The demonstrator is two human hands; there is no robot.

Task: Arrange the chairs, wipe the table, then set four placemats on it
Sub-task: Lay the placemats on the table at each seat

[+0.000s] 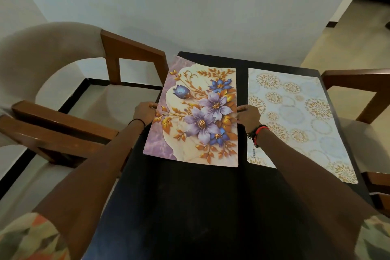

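Observation:
A floral placemat (196, 116) with purple and blue flowers lies on the far left part of the dark table (190, 207). My left hand (144, 112) pinches its left edge, and my right hand (249, 117) pinches its right edge. Beside it on the right lies a pale placemat (295, 116) with gold and blue circles, flat on the table with a narrow gap between the two. My right wrist and forearm cross over the pale mat's left edge.
A wooden armchair (63, 82) with a beige cushion stands at the table's left side, a second chair's arm (42, 139) nearer to me. Another wooden chair (363, 95) stands at the right. A white wall is behind the table.

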